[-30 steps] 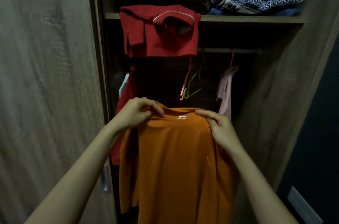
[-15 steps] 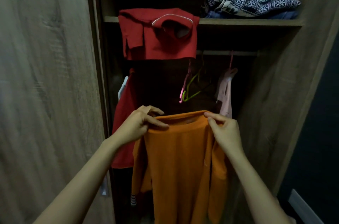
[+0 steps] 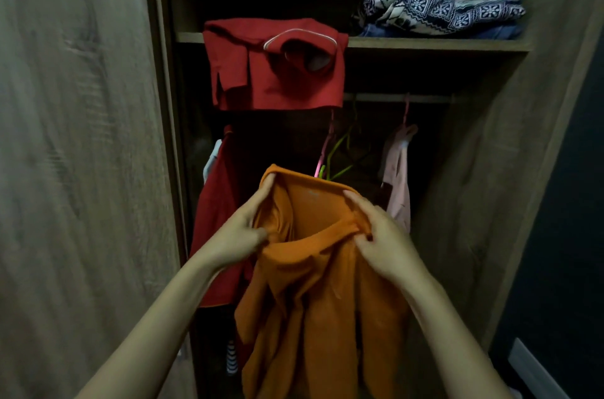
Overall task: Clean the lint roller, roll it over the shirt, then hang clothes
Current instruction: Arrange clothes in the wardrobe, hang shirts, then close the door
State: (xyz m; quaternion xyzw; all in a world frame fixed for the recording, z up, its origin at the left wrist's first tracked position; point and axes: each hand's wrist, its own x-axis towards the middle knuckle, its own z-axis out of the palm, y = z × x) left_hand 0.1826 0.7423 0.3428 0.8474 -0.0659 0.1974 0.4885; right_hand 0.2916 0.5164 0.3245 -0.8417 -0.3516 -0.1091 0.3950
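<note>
While facing the wardrobe (image 3: 474,170) | left hand (image 3: 235,235), right hand (image 3: 385,241) | each grip holding orange shirt (image 3: 313,300) collar

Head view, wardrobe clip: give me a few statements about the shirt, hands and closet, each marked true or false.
1. Both hands hold the orange shirt at its neck opening. True: left hand, right hand.
2. The orange shirt already hangs on the rail. False: it is held in front of the rail, with no hanger visible in it.
3. A red garment drapes over the shelf edge. True.
4. The patterned fabric lies on the wardrobe floor. False: it sits on the shelf.
5. The rail holds no hangers. False: pink and green hangers hang from it.
</note>
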